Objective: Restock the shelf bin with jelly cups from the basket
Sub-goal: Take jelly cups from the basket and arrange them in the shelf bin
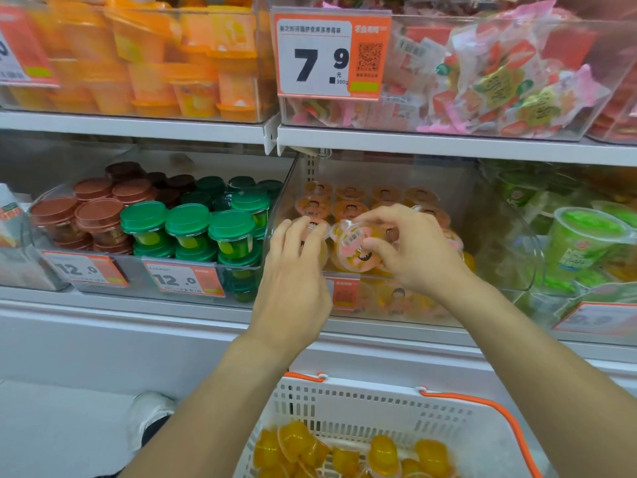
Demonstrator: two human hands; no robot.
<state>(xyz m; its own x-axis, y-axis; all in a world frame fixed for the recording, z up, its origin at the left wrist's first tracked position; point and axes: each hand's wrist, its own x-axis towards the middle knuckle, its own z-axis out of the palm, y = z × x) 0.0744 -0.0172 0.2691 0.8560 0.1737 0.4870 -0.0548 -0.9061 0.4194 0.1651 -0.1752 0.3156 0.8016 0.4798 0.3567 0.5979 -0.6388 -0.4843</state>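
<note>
A clear shelf bin (496,236) on the middle shelf holds several orange jelly cups with cartoon lids (348,205). My right hand (410,250) pinches one jelly cup (351,248) by its rim over the bin's front edge, lid tilted toward me. My left hand (293,270) reaches in beside it, fingers curled over another cup (315,225) that is mostly hidden. Below, a white basket with orange handles (379,405) holds several yellow jelly cups (348,453).
Left of the bin stands a bin of green-lidded (188,222) and brown-lidded cups (96,212). Green packaged cups (582,243) sit at the right. The upper shelf carries orange cups and pink candy bags behind a 7.9 price tag (331,55). A shoe (151,415) is on the floor.
</note>
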